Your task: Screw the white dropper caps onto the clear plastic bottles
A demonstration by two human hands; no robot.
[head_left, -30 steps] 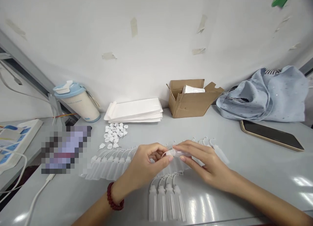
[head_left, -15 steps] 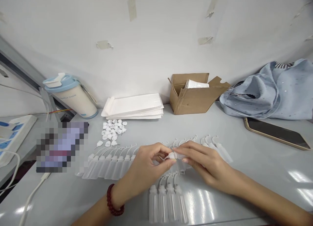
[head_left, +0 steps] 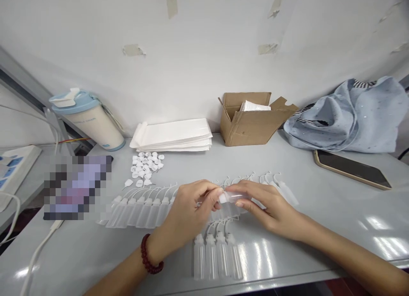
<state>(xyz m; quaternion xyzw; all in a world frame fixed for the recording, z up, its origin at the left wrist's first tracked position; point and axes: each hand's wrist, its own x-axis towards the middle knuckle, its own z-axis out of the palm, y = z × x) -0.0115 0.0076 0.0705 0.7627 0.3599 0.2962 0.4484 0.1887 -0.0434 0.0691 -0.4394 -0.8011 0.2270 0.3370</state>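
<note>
A small clear plastic squeeze bottle lies sideways between my hands. My right hand grips its body between thumb and fingers. With thumb and forefinger, my left hand pinches the white cap at the bottle's neck; my fingers partly hide it. Beneath and beside both hands lies a long row of similar bottles with thin curved strap-like pieces at their necks. Several more bottles lie side by side nearer the table's front edge. Behind my left hand is a pile of loose white caps, some with thin needle tips.
Flat white packets are stacked by the wall, next to an open cardboard box. At the left stand a tumbler and a blurred phone-like object. A phone and a blue cloth bag lie at the right.
My left fingers have closed further over the cap, and more of the held bottle's body shows between my hands. The whole view has shifted slightly.
</note>
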